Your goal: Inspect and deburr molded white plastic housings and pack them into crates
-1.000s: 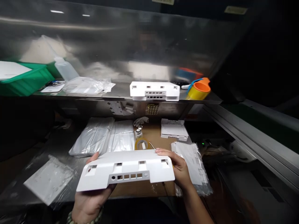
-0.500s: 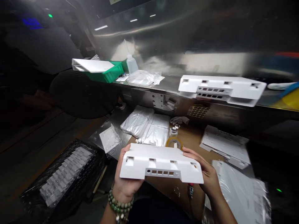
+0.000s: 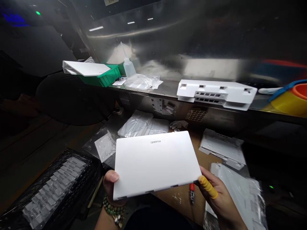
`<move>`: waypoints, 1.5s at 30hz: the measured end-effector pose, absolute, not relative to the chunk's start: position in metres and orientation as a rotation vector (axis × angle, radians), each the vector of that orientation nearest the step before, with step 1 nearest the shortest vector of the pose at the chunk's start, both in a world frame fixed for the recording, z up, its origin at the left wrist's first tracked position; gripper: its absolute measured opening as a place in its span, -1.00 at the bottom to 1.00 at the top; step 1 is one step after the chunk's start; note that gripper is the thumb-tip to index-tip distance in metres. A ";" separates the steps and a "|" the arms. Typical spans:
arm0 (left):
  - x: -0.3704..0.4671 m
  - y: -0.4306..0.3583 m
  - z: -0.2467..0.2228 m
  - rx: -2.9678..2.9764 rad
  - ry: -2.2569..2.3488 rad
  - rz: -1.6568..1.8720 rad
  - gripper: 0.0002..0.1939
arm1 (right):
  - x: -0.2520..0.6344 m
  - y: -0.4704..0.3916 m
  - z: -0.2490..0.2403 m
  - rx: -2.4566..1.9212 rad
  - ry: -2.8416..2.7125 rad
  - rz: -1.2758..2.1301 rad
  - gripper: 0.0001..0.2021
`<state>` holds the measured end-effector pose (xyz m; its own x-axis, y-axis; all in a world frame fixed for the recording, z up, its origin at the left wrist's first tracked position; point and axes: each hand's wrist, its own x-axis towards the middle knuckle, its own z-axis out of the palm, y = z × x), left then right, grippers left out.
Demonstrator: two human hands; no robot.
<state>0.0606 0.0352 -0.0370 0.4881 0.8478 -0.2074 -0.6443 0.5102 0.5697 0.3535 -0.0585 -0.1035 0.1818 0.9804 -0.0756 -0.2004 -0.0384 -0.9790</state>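
Note:
A white plastic cover (image 3: 155, 166) with "HUAWEI" printed upside down near its far edge is held up between my two hands, its broad smooth face toward me. My left hand (image 3: 111, 185) grips the near left corner, thumb on top and fingers underneath. At the near right corner my right hand (image 3: 213, 188) holds the edge, with a yellow finger cot (image 3: 208, 187) on its thumb. Below the cover, a red-and-metal tool (image 3: 192, 193) on a cord lies on the brown work surface (image 3: 176, 203).
On the shelf stand a green bin (image 3: 107, 76), a squeeze bottle (image 3: 129, 67) and similar white covers (image 3: 216, 94). Bagged parts fill a black crate (image 3: 55, 187) at left. Plastic bags (image 3: 135, 124) lie behind; another white panel (image 3: 223, 147) and a bagged stack (image 3: 236, 195) are at right.
The cover has been tilted, so its smooth printed face shows instead of the edge with the port openings. Both hands still hold it, now at the near corners.

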 end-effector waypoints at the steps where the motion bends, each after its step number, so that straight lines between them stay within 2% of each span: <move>1: 0.054 0.035 -0.043 0.444 0.516 0.924 -0.18 | 0.352 -0.060 -0.103 -1.178 -0.899 1.193 -0.53; 5: 0.031 0.037 -0.065 0.408 0.555 0.856 -0.21 | 0.348 -0.063 -0.102 -1.153 -0.902 1.192 -0.54; 10: 0.025 0.054 -0.060 0.459 0.764 0.907 -0.40 | 0.345 -0.060 -0.102 -1.156 -0.936 1.192 -0.54; 14: 0.033 0.065 -0.041 0.734 1.148 0.949 -0.54 | 0.347 -0.053 -0.107 -1.267 -1.105 1.154 -0.57; 18: 0.033 0.061 -0.036 1.235 1.207 0.955 -0.70 | 0.346 -0.044 -0.100 -1.287 -1.100 1.074 -0.47; 20: 0.031 0.058 -0.037 1.488 1.156 0.934 -0.79 | 0.345 -0.039 -0.092 -1.246 -1.095 1.041 -0.55; 22: 0.032 0.056 -0.038 1.626 1.098 0.928 -0.83 | 0.346 -0.035 -0.085 -1.242 -1.122 0.968 -0.70; 25: 0.036 0.054 -0.035 1.659 1.038 0.955 -0.87 | 0.351 -0.033 -0.084 -1.264 -1.172 0.895 -0.80; 31: 0.045 0.051 -0.027 1.690 0.936 0.962 -0.90 | 0.357 -0.035 -0.098 -1.280 -1.190 0.873 -0.79; 36: 0.044 0.051 -0.035 1.743 0.739 0.976 -0.83 | 0.358 -0.034 -0.105 -1.252 -1.212 0.843 -0.78; 41: 0.043 0.051 -0.036 1.733 0.745 0.966 -0.81 | 0.358 -0.036 -0.114 -1.228 -1.196 0.872 -0.77; 45: 0.034 0.048 -0.035 1.796 0.807 0.774 -0.71 | 0.355 -0.026 -0.120 -1.208 -1.250 0.946 -0.80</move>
<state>0.0343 0.0478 -0.0352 0.5758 0.8046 0.1453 0.1789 -0.2974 0.9378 0.3547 -0.0261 -0.1204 0.1232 0.9773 0.1724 0.1001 0.1606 -0.9819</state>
